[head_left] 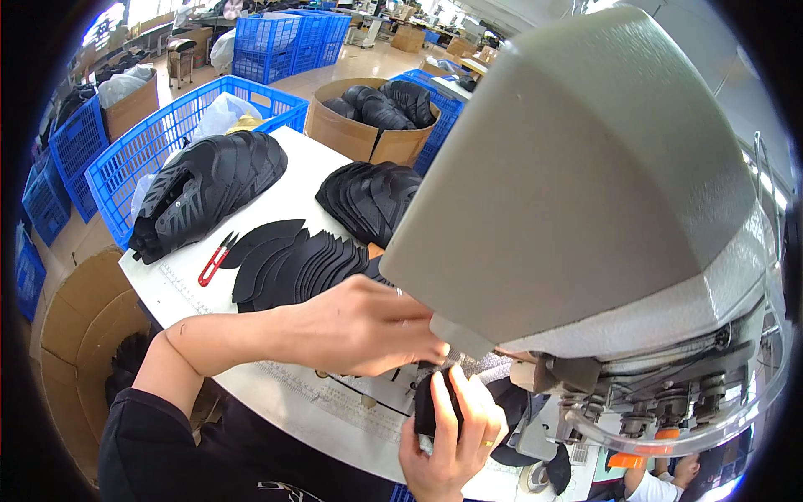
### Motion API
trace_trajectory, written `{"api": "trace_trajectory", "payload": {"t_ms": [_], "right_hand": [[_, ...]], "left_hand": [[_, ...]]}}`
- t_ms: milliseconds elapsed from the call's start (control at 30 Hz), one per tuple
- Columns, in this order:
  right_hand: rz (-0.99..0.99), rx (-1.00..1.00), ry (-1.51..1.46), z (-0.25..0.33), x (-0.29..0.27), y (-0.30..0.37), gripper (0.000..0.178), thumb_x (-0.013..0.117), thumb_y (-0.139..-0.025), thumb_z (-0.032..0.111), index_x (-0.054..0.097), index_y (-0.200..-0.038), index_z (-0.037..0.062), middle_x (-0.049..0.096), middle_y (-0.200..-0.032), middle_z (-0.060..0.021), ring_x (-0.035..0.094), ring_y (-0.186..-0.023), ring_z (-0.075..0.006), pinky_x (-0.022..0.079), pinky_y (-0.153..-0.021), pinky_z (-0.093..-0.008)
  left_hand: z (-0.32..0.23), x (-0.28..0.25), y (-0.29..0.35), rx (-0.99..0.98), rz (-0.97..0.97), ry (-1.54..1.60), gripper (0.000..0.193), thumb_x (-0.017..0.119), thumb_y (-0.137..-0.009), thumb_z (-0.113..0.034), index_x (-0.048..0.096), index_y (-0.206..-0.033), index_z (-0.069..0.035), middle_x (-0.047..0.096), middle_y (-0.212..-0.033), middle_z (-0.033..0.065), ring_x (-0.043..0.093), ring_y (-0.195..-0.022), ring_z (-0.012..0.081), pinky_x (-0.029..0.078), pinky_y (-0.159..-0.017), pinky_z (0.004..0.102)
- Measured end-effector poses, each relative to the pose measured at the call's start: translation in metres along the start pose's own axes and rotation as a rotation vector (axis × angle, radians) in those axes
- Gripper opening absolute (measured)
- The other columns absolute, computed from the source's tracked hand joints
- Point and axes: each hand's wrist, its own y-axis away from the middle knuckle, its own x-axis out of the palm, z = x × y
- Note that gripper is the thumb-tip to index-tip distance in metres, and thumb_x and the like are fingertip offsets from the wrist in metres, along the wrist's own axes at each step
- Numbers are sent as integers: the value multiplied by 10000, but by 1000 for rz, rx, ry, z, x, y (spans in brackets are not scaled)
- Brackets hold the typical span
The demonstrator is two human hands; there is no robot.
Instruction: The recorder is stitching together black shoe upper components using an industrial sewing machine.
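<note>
Black fabric pc (425, 408) is below the sewing-machine head (569, 184), clamped in our R hand (452, 427); our L hand (360, 326) is just beside, fingers bunched, can't tell on what. Beyond, on white table (303, 171): stacked blk pcs (309, 269), red snips (215, 264).

Hands: two, left hand (364, 330) toward 7 o'clock, right hand (452, 431) toward 6
Black piece (425, 410) at the right hand: one, 6 o'clock
Machine head (569, 192): one, 2 o'clock
Red-handled snips (210, 269): one, 9 o'clock
Stacks of black uppers (226, 171) on the table: two, 10 and 11 o'clock
Curved black pieces (288, 272): overlapping, uncountable, 9 o'clock
</note>
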Motion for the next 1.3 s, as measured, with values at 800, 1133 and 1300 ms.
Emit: {"api": "trace_trajectory", "payload": {"t_ms": [800, 1133, 1300], "right_hand": [[-46, -5, 90, 16, -10, -14, 268, 642, -776, 33, 721, -1031, 55, 682, -990, -62, 610, -839, -197, 457, -818, -347], [-82, 32, 222, 13, 4, -11, 170, 668, -800, 36, 755, -938, 85, 682, -873, 3, 618, -805, -150, 443, -784, -349], [-75, 63, 178, 10, 9, -5, 174, 666, -799, 40, 756, -941, 86, 683, -878, 0, 613, -818, -151, 440, -807, -352]], "left_hand": [[-11, 1, -3, 72, -25, -149, 262, 696, -672, -83, 582, -900, -21, 562, -989, 63, 637, -817, 183, 574, -670, 279], [-7, -6, -4, 49, 100, -155, 323, 695, -697, -96, 604, -991, 0, 550, -1013, 72, 633, -797, 181, 573, -706, 290], [-5, -1, -2, 78, 78, -158, 357, 697, -694, -88, 612, -1027, 9, 549, -1037, 76, 616, -774, 164, 565, -685, 280]]}}
